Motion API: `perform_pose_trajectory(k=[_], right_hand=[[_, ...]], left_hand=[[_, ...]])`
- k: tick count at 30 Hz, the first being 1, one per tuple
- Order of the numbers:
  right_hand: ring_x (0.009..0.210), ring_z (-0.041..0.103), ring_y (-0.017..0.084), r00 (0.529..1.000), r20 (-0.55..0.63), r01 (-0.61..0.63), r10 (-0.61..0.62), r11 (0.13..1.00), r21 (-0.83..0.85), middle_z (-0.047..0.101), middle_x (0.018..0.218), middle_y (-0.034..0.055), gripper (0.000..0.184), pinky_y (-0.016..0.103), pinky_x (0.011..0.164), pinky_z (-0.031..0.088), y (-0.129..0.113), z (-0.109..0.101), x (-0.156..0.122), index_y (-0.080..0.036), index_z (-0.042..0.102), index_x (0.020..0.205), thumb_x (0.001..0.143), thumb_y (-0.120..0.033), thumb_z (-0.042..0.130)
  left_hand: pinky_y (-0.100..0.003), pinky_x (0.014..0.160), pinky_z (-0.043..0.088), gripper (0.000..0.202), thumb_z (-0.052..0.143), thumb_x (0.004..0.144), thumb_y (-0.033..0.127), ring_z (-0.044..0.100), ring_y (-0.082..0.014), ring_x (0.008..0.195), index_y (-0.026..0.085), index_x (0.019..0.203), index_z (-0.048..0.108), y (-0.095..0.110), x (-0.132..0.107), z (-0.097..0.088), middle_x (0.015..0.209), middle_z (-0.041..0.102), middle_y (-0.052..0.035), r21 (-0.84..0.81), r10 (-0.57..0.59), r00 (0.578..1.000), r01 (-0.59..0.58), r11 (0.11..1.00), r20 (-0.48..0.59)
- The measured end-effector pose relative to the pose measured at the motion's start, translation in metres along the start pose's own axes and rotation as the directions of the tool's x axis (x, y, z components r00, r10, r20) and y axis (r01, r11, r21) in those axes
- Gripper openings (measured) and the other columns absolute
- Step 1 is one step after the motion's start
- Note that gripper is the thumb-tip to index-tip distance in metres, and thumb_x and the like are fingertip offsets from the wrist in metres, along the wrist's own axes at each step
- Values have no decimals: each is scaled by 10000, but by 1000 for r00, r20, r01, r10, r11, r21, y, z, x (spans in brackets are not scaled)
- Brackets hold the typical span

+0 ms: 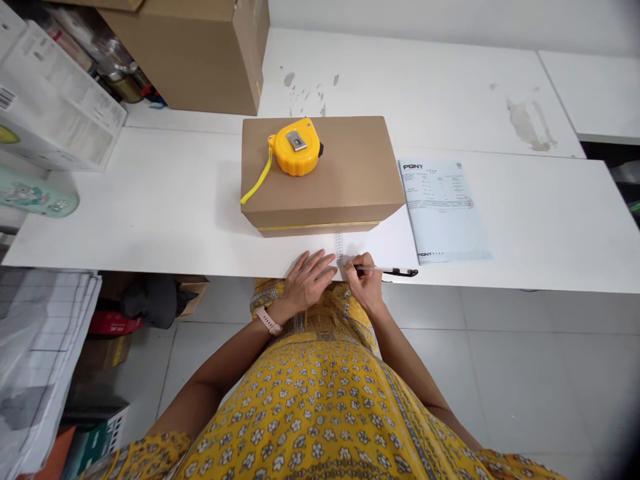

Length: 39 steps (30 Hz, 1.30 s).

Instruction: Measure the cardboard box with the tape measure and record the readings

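Note:
My right hand (366, 283) is closed around a pen (395, 271), its tip end near the wire binding of an open spiral notebook (395, 243). Flat on the notebook's left side lies my left hand (311, 277), fingers spread, a pink band on the wrist. Just beyond both hands a closed brown cardboard box (345, 173) covers the far part of the notebook. On top of the box rests a yellow tape measure (297, 147) with a strap hanging toward the left edge. The writing on the page is too small to make out.
A printed PONY booklet (445, 213) lies right of the notebook on the white table (540, 227). A large cardboard box (195, 60) stands at the back left. A white carton (60, 100) and a green bottle (40, 193) are at the far left.

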State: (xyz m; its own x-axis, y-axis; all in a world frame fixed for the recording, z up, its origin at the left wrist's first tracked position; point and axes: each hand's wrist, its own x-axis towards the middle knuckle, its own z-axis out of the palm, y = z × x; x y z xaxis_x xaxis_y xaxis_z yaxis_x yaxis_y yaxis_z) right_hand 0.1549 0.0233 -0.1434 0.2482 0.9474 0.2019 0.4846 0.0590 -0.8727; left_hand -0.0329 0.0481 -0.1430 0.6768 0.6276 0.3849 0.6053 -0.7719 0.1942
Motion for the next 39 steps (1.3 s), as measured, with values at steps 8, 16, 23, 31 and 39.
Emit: perform_pose_trajectory(k=[8, 16, 23, 31, 39], right_hand=[[523, 370, 97, 1000, -10, -1, 1, 1000, -4, 397, 603, -79, 227, 263, 544, 303, -3, 0, 0, -239, 416, 755, 930, -267, 558], [526, 373, 99, 1000, -3, 0, 0, 1000, 0, 394, 600, -78, 238, 262, 544, 299, -3, 0, 1, -238, 415, 741, 928, -278, 557], [533, 376, 99, 998, -37, -41, 43, 998, 44, 400, 603, -78, 233, 260, 540, 306, -2, -3, 1, -237, 425, 737, 916, -283, 566], [522, 375, 100, 999, -8, -38, 38, 998, 52, 410, 594, -76, 258, 259, 529, 309, 0, -4, 1, -237, 435, 735, 931, -329, 575], [537, 395, 105, 1000, -6, -10, 10, 1000, 10, 421, 604, -69, 242, 263, 543, 322, 0, -4, 1, -236, 444, 743, 931, -324, 568]], left_hand=[[-500, 1230, 350, 274, 530, 1015, 218, 484, -246, 1436, 244, 1238, 689, 0, -1, 0, 1481, 598, -38, -32, -21, 1000, 21, 999, 19], [-501, 1214, 375, 262, 536, 1014, 228, 500, -251, 1423, 242, 1228, 688, 0, 0, 1, 1474, 606, -33, -10, -10, 1000, 10, 1000, 2], [-501, 1211, 375, 266, 524, 1020, 226, 497, -256, 1423, 232, 1230, 687, 0, 0, 1, 1474, 605, -39, -5, 0, 1000, 0, 1000, -2], [-505, 1211, 370, 268, 527, 1021, 235, 492, -256, 1426, 230, 1235, 689, 0, 0, 1, 1470, 608, -48, -21, -19, 1000, 19, 1000, 25], [-504, 1208, 383, 273, 524, 1022, 240, 499, -255, 1422, 235, 1244, 683, 0, 0, 0, 1470, 608, -36, 2, -17, 999, 17, 1000, 33]])
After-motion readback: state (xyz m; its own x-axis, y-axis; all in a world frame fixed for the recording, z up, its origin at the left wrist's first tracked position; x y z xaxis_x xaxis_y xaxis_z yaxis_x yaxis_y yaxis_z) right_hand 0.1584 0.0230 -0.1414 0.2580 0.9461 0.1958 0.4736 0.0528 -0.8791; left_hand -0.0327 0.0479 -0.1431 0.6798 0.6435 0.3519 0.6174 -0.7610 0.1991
